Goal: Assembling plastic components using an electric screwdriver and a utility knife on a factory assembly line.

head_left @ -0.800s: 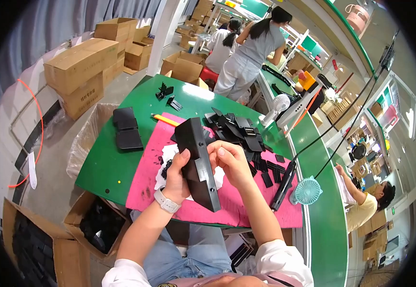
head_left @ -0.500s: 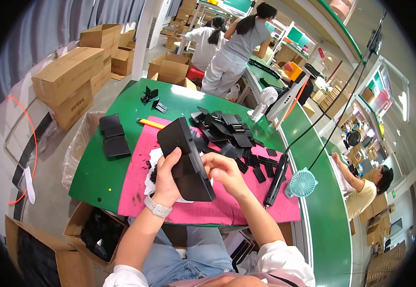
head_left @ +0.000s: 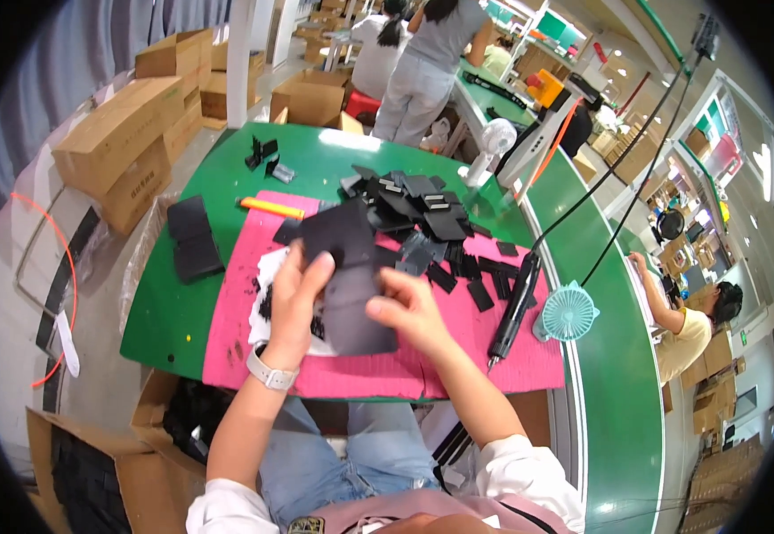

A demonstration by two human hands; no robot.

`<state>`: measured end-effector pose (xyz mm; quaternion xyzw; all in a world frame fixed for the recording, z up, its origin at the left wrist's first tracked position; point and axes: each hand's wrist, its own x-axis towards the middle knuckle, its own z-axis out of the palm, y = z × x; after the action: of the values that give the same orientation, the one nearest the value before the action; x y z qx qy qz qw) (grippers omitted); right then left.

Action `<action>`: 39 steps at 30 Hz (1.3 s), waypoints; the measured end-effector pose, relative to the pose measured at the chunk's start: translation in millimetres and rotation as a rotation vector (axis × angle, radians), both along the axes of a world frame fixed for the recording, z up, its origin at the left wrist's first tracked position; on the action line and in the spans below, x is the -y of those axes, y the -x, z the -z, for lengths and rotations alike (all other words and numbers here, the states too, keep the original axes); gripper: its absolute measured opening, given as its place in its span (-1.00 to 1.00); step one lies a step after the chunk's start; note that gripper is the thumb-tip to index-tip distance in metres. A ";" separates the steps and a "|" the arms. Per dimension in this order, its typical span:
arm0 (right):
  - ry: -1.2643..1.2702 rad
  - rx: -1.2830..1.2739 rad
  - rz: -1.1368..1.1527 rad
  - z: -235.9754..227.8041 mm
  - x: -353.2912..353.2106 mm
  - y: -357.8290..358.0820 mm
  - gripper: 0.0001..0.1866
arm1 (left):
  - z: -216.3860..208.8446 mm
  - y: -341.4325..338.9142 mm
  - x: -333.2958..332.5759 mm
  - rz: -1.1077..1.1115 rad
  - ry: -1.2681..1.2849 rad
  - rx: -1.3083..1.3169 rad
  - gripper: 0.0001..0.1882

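My left hand (head_left: pixel 295 289) is closed on a flat black plastic panel (head_left: pixel 347 294), its thumb lying across the front face. The panel is tilted up above the pink mat (head_left: pixel 387 378) and slightly smeared by motion. At the panel's right edge is my right hand (head_left: pixel 412 311), its fingers curled together and the thumb overlapping the face. Whether a small piece sits in those fingers is hidden. Behind the panel lie a white sheet (head_left: pixel 267 262) with black bits on it and a heap of black plastic parts (head_left: pixel 418 209).
A black power screwdriver (head_left: pixel 516 307) on a cable lies right of the heap, beside a teal fan (head_left: pixel 568 311). A yellow-handled cutter (head_left: pixel 271 208) and a black folded part (head_left: pixel 194 240) are left. A white fan (head_left: pixel 491 151) stands behind. Open cartons (head_left: pixel 129 463) flank my legs.
The panel has turned so its broad face shows instead of its long edge, and it sits slightly higher. My right hand has shifted left and down along its edge. The head view has shifted too.
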<state>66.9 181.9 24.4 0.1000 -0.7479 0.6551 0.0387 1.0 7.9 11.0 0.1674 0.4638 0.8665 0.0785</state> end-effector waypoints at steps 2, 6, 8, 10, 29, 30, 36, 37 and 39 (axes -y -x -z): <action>0.134 -0.005 0.125 6.6 -14.8 -6.7 -0.69 | -5.8 0.0 10.3 -0.279 0.105 -0.194 -0.60; 0.267 0.211 0.154 8.5 -50.7 -31.4 -0.54 | -65.9 -11.9 66.0 -0.753 0.075 -0.657 -0.49; 0.186 0.302 0.205 12.6 -65.2 -42.6 -0.57 | -96.6 -21.1 103.6 -0.691 0.074 -0.990 -0.40; 0.163 0.326 0.190 12.4 -63.4 -47.9 -0.58 | -108.3 -32.6 131.3 -0.633 0.151 -1.173 -0.38; -0.813 0.071 0.674 16.6 -50.5 -49.0 -0.64 | -47.2 -15.2 203.2 -0.862 0.004 -1.065 -0.40; -0.812 0.075 0.677 18.9 -51.9 -49.3 -0.64 | -46.7 -9.5 210.9 -0.868 -0.004 -1.064 -0.40; -0.952 -0.068 0.669 17.9 -43.0 -50.5 -0.60 | -45.0 -21.3 207.4 -0.906 -0.049 -1.065 -0.40; -0.943 -0.060 0.667 17.3 -40.9 -51.8 -0.56 | -47.6 -22.8 204.1 -0.910 -0.058 -1.070 -0.40; -0.927 -0.051 0.671 17.3 -40.2 -54.7 -0.52 | -44.3 -19.7 216.3 -0.918 -0.074 -1.081 -0.41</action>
<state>121.6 222.0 7.1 -0.1206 -0.9466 0.2081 0.2147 20.7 -208.4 55.3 0.3640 0.4319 0.6228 -0.5414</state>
